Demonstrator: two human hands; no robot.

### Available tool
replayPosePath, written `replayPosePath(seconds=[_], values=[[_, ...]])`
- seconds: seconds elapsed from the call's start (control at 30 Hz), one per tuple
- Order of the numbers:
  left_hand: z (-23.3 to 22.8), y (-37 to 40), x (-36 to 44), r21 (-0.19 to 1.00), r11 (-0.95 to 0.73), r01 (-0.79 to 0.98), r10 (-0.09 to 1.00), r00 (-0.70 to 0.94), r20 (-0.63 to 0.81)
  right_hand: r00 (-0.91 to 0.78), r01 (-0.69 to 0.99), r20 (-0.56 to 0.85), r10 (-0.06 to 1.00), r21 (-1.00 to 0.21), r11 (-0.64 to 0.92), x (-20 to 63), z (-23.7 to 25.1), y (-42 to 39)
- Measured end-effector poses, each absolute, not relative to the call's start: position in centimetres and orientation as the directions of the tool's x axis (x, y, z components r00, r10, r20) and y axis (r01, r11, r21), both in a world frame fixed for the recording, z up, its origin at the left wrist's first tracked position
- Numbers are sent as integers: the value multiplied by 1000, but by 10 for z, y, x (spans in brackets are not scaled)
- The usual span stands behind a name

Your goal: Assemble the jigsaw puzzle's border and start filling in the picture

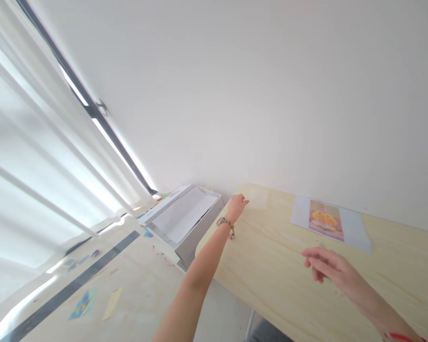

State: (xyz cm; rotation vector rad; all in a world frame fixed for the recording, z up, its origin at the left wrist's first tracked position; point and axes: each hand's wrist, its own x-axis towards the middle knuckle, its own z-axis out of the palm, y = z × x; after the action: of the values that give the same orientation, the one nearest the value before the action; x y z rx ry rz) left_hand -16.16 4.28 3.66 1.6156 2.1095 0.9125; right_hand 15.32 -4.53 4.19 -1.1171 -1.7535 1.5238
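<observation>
My left hand (pixel 237 207) reaches to the far left corner of the light wooden table (pixel 271 266), a beaded bracelet on its wrist. Its fingertips are pinched together at the left edge of a thin, pale, see-through sheet (pixel 259 198) that lies by the wall. Over the middle of the table is my right hand (pixel 326 267), its fingers curled inward; a small bit of something shows behind them, too blurred to name. Beyond it a white paper with a printed picture of an orange cartoon figure (pixel 325 219) lies against the wall.
Left of the table stands a white box (pixel 199 232) with papers (pixel 183 213) on top. Farther left are a pale surface with a colourful paper piece (pixel 83 304) and a yellow strip (pixel 111 304), then white curtains (pixel 39 142). A white wall (pixel 271 95) rises behind the table.
</observation>
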Motion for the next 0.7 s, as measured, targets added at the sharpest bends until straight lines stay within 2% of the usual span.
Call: replayPosePath(seconds=[0.13,0.23,0.3,0.4,0.5,0.7], values=[[51,22,-138,641,31,767,962,-196,188,-405,255,-114,907,-967,-7,181,38,-49],[50,2,-100,651,-129,748,982,6,189,-296,282,-115,948,-959,-28,205,36,-48],[44,-10,-71,664,-292,688,956,210,204,-221,305,-85,971,-952,-14,220,34,-46],[32,-21,-33,687,-402,605,903,386,188,-81,377,-26,996,-926,6,238,29,-43],[23,-20,-8,716,-401,572,884,447,138,-38,448,-14,999,-894,4,249,23,-41],[19,-9,-2,725,-354,590,916,377,140,-172,569,31,985,-813,125,244,21,-32]])
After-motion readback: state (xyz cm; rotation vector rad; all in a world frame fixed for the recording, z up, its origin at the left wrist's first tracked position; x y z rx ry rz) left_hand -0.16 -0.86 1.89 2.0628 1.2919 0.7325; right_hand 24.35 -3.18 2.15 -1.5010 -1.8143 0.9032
